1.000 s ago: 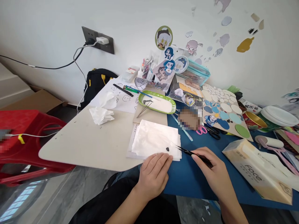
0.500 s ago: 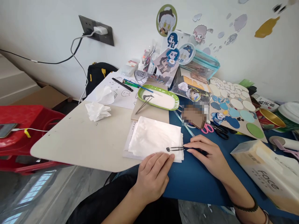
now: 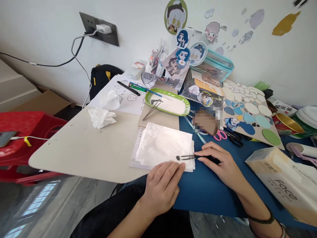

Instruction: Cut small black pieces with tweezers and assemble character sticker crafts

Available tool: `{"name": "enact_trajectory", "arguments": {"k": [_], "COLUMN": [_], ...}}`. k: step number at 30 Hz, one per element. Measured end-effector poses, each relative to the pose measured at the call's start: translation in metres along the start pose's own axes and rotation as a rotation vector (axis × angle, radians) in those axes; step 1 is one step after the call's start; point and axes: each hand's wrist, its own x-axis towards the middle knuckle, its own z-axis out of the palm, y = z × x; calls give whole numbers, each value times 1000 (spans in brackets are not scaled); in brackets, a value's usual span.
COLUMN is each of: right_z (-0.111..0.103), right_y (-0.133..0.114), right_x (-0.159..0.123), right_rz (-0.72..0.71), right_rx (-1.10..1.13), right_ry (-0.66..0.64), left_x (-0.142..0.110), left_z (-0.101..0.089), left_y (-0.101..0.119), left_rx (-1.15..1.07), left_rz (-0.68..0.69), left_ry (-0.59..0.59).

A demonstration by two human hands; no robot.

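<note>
My right hand (image 3: 221,163) pinches a pair of black tweezers (image 3: 185,157). Their tips reach left over a stack of white tissue (image 3: 160,142), with a small dark piece (image 3: 178,158) at the tip. Whether that piece rests on the tissue I cannot tell. The fingers of my left hand (image 3: 162,186) are close together, bent over the front edge of the tissue, just below the tweezer tips. Beneath the tissue, a pale pad or sheet (image 3: 133,162) shows at the left. Behind it stands a green-rimmed dish (image 3: 173,105) of white liquid, with metal tweezers (image 3: 151,110) leaning in it.
Crumpled tissue (image 3: 102,118) lies on the pale board at left. Behind are a black pen (image 3: 128,88) and drawn sheets. Pink scissors (image 3: 220,135), black scissors (image 3: 235,138) and a card of coloured cut-outs (image 3: 264,122) lie right. A tissue pack (image 3: 279,185) sits beside my right arm.
The view has shifted slightly. Both hands and the tweezers keep almost the same place over the tissue.
</note>
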Motion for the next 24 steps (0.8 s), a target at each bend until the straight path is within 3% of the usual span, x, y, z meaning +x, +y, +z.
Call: {"name": "enact_trajectory", "arguments": {"k": [5, 16, 24], "right_z": [-1, 6, 6], "right_y": [-2, -2, -2], "right_x": [0, 4, 4], "right_rz": [17, 7, 9], "right_rx": [27, 22, 21], "right_ry": [80, -27, -27], "left_x": [0, 0, -1], "left_z": [0, 1, 1], "left_y": [0, 1, 1], "left_rx": [-8, -23, -12], "left_rz": [-6, -8, -8], "left_ry": [9, 16, 12]}}
